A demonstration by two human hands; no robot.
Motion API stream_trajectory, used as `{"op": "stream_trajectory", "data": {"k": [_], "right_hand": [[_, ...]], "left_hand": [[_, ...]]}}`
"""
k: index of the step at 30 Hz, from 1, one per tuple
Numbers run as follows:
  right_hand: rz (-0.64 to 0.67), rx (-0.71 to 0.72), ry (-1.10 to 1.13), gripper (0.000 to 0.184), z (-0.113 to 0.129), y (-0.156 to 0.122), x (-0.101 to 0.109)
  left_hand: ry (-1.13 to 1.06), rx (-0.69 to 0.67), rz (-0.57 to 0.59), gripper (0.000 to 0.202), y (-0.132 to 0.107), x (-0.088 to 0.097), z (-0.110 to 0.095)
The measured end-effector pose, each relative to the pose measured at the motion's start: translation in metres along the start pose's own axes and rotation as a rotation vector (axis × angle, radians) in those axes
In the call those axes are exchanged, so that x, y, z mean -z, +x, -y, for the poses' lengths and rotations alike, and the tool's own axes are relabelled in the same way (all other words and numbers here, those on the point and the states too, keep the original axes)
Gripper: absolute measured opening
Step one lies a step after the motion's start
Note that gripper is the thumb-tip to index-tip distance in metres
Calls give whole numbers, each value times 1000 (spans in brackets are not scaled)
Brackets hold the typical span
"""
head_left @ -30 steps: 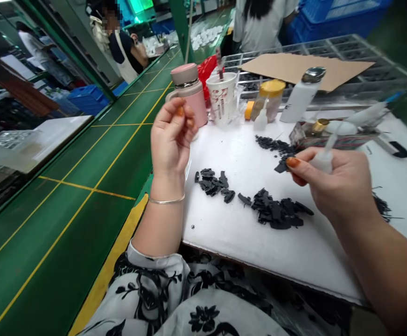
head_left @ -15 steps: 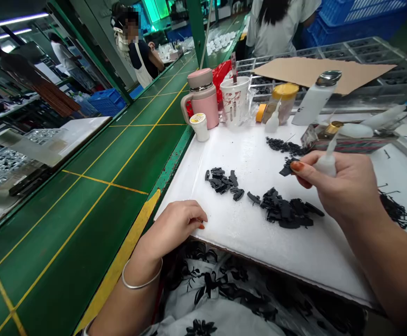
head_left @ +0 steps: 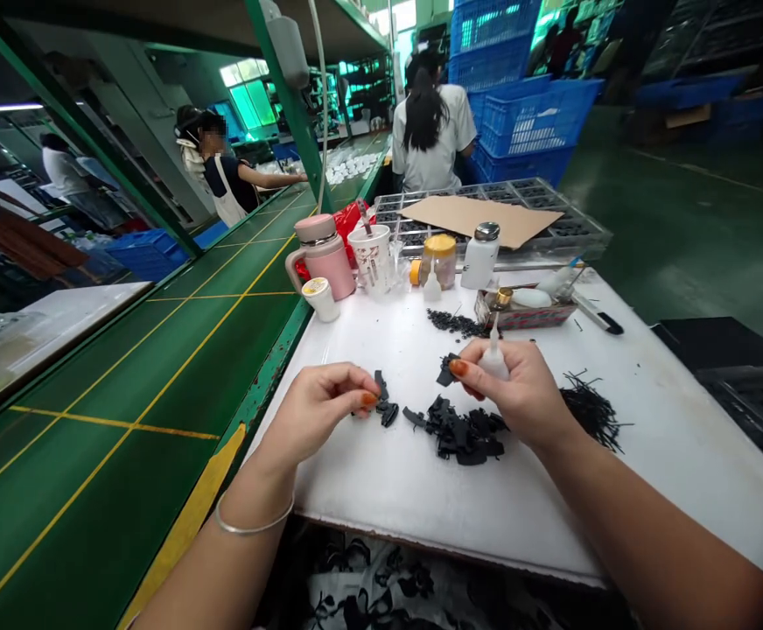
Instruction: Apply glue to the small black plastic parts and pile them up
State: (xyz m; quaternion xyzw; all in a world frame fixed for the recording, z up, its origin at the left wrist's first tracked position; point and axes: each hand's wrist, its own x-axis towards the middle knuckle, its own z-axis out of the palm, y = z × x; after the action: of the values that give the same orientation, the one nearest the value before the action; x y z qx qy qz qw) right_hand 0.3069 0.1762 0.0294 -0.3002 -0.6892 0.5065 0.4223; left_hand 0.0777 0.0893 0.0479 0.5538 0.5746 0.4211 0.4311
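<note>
My left hand [head_left: 319,411] is pinched shut just beside a few small black pieces [head_left: 385,404] on the white work board [head_left: 381,490]. My right hand [head_left: 509,389] grips a small white squeeze bottle [head_left: 494,360] with a thin nozzle. A flat black piece [head_left: 447,369] sits at the right index fingertip, and it seems held there. Between my hands and slightly nearer lies a heap of black pieces [head_left: 464,436]. Further back is a patch of fine black bits [head_left: 453,324], and to the right lies a tuft of black wiry strands [head_left: 591,409].
At the board's back stand a pink mug [head_left: 322,262], a white cup [head_left: 372,258], a yellow-lidded jar [head_left: 439,261] and a white bottle [head_left: 479,255]. A green conveyor belt [head_left: 178,350] runs along the left. A co-worker [head_left: 427,131] stands beyond, near blue crates [head_left: 526,114].
My left hand has come down from raised and moved onto the board beside the small pieces. The view has tilted up and widened. My right hand still grips the bottle.
</note>
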Motion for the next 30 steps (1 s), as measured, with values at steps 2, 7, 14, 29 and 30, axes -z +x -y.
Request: {"op": "stream_trajectory", "data": {"k": [2,7,14,29,30], "right_hand": [[10,5,16,30,0,-1,0],[8,4,39,30,0,-1,4],[-18,-40,86,27,2,-1,7],[39,-510,1016,24,-4,7,10],[34,-530,1049,23,-5,8,11]], "left_hand": [[-176,-15,55,7,24,-10,-8],[-479,-30,188,14,68,-32,-16],[-685,87,244,13,82,-42,-3],[-795,156,225,25,72,-44,5],[-795,153,222,25,72,-45,5]]}}
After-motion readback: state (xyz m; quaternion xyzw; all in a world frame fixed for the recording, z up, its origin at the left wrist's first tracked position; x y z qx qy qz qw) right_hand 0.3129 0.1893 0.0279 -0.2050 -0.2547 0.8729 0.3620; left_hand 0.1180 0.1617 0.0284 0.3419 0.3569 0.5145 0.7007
